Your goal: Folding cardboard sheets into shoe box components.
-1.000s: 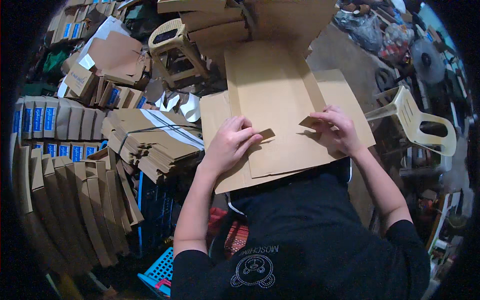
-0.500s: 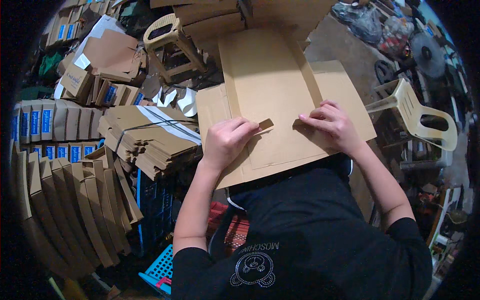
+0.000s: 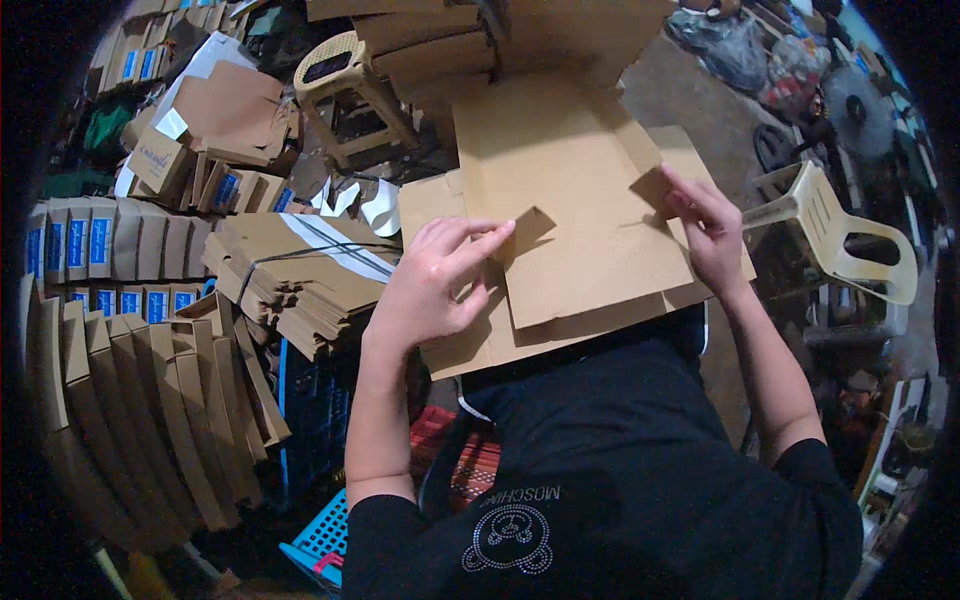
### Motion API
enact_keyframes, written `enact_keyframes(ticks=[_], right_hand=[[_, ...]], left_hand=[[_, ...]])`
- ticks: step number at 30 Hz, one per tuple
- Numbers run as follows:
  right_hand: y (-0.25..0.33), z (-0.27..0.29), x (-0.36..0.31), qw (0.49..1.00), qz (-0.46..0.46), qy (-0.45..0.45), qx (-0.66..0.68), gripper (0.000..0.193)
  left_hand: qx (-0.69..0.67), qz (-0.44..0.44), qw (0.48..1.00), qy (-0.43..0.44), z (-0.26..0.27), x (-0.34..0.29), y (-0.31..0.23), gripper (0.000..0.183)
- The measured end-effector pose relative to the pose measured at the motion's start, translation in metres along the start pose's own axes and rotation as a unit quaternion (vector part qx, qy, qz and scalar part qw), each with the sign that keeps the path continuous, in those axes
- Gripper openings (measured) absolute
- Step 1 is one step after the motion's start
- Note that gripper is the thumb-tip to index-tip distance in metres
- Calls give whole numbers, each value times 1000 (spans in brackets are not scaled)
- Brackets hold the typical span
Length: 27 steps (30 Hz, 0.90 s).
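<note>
A partly folded brown cardboard box (image 3: 575, 220) lies over a flat cardboard sheet (image 3: 480, 345) in front of me, its side walls raised. My left hand (image 3: 430, 280) is at the near left corner, index finger stretched against a small upright corner flap (image 3: 530, 232), thumb apart below. At the right wall, my right hand (image 3: 708, 228) has its fingers bent around the other corner flap (image 3: 650, 187), thumb and index finger at its edge. The near panel of the box lies flat toward me, overlapping the sheet.
Bundled flat cardboard (image 3: 300, 270) tied with dark cord lies to the left, above rows of standing folded cardboard (image 3: 160, 410). A plastic stool (image 3: 350, 95) with a phone on it stands far left. On the right are a cream plastic chair (image 3: 850, 235) and a fan (image 3: 858, 110). Stacked cardboard (image 3: 580, 35) rises beyond the box.
Both corner flaps now stand more upright and farther apart. My right hand has moved right and away from me; my left hand has shifted slightly left, its fingers loosening.
</note>
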State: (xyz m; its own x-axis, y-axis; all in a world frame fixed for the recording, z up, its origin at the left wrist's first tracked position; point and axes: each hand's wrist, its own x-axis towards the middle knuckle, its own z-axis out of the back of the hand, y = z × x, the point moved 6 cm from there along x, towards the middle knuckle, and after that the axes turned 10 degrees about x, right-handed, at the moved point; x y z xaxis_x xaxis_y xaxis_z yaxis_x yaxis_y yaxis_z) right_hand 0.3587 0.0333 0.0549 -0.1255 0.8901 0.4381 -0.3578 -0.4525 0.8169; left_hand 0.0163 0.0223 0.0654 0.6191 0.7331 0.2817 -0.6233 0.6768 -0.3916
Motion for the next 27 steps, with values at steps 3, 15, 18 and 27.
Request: enact_keyframes(ticks=[3, 15, 18, 27], right_hand=[[-2, 2, 5, 991, -66, -74, 91, 49], [16, -20, 1, 983, 63, 157, -67, 33], [3, -23, -5, 987, 33, 149, -59, 32], [-7, -7, 0, 999, -29, 36, 24, 35]], left_hand=[[-7, 15, 999, -46, 3, 2, -7, 84], [50, -27, 997, -60, -20, 0, -2, 83], [-44, 22, 998, -27, -22, 0, 4, 81], [-79, 70, 987, -126, -20, -4, 27, 59]])
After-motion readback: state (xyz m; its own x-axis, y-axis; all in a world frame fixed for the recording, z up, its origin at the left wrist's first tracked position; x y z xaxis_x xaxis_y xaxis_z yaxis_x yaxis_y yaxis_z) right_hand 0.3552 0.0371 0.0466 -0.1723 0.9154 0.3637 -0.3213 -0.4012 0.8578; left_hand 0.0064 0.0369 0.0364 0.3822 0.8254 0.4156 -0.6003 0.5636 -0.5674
